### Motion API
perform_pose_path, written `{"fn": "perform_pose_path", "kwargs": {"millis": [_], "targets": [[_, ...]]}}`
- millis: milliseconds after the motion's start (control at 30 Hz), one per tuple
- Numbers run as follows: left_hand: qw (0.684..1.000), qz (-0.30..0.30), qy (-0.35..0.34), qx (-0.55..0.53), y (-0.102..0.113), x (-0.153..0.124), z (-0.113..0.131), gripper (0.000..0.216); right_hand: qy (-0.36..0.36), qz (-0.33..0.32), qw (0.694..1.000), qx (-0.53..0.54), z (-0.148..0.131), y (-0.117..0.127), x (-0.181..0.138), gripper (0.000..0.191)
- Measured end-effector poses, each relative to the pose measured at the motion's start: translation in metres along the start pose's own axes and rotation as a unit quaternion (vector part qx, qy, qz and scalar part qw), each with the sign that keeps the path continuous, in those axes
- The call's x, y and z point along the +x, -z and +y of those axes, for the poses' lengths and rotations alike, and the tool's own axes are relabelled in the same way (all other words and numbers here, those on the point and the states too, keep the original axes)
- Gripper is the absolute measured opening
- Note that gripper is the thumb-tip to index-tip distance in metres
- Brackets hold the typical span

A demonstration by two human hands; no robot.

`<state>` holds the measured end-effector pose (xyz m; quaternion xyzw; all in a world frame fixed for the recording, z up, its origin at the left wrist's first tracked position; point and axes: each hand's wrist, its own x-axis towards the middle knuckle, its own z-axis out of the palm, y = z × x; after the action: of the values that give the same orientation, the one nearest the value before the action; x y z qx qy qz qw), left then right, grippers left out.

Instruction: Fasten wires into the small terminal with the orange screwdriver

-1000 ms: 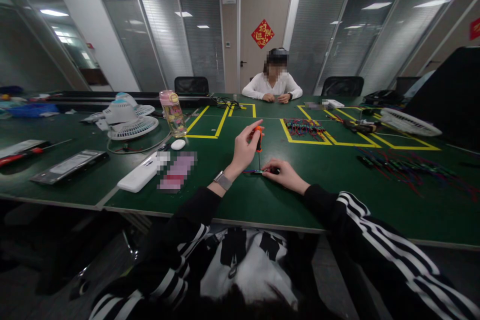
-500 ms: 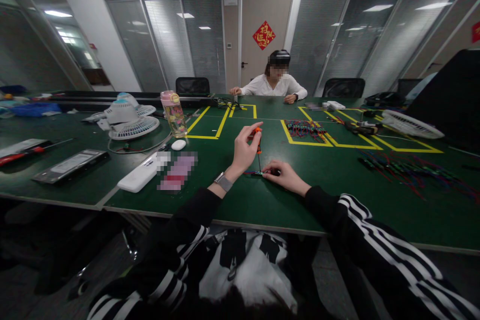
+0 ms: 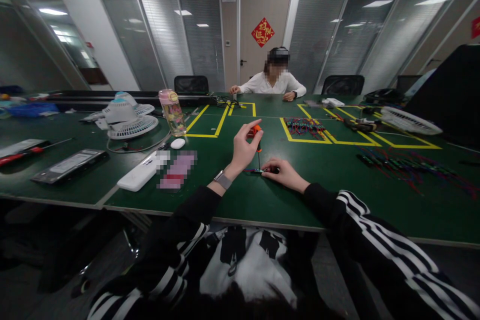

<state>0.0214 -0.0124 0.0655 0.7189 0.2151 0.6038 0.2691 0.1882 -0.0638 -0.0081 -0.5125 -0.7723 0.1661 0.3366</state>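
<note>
My left hand (image 3: 244,147) grips the orange handle of a screwdriver (image 3: 258,147), which stands upright with its shaft pointing down. The shaft's tip meets a small green circuit board (image 3: 257,171) lying on the green table (image 3: 225,200). Thin wires run from the board's left end. My right hand (image 3: 284,175) pinches the board's right end between thumb and fingers, low against the tabletop. Its curled fingers partly hide that end.
Wired circuit boards lie in a yellow-taped area (image 3: 305,129) and in a pile (image 3: 408,167) at right. On the left are a white power bank (image 3: 139,172), a bottle (image 3: 173,114) and a fan (image 3: 129,120). A person (image 3: 275,77) sits opposite.
The view has shifted slightly. The fingers of my left hand have shifted a little around the screwdriver handle; my right hand stays on the circuit board.
</note>
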Motion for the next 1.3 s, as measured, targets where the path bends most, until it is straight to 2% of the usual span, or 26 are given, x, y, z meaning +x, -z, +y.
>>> {"fn": "perform_pose_path", "kwargs": {"millis": [167,333,400,533,733,967,1133,1300], "targets": [[0.999,0.007,-0.023,0.049,0.0012,-0.0009,0.0049,0.024,-0.002,0.003,1.000,0.003,-0.0010,-0.0002,0.0003,0.016],[0.998,-0.038,0.023,-0.034,-0.0002,-0.0008,0.0027,0.033,-0.002,-0.003,1.000,0.005,-0.0024,0.0009,0.0001,0.016],[0.998,-0.033,0.023,-0.041,-0.0009,-0.0009,0.0011,0.032,-0.002,-0.004,1.000,0.002,-0.0024,0.0010,0.0000,0.015],[1.000,-0.015,-0.011,0.012,-0.0006,-0.0013,0.0017,0.027,0.002,0.000,1.000,0.004,-0.0018,0.0009,0.0000,0.016],[0.999,-0.040,-0.006,-0.004,0.0004,-0.0014,0.0040,0.032,0.003,-0.004,1.000,0.004,-0.0029,0.0016,0.0003,0.016],[0.999,-0.007,-0.023,0.039,0.0002,-0.0015,0.0043,0.025,0.006,0.000,1.000,0.006,-0.0023,0.0010,0.0002,0.016],[0.999,-0.036,-0.008,0.004,0.0012,-0.0019,0.0033,0.033,0.010,-0.002,1.000,0.007,-0.0034,0.0016,-0.0002,0.017],[1.000,-0.021,0.007,-0.018,0.0008,-0.0014,0.0025,0.031,0.003,-0.005,1.000,0.011,-0.0044,0.0022,-0.0002,0.018]]}}
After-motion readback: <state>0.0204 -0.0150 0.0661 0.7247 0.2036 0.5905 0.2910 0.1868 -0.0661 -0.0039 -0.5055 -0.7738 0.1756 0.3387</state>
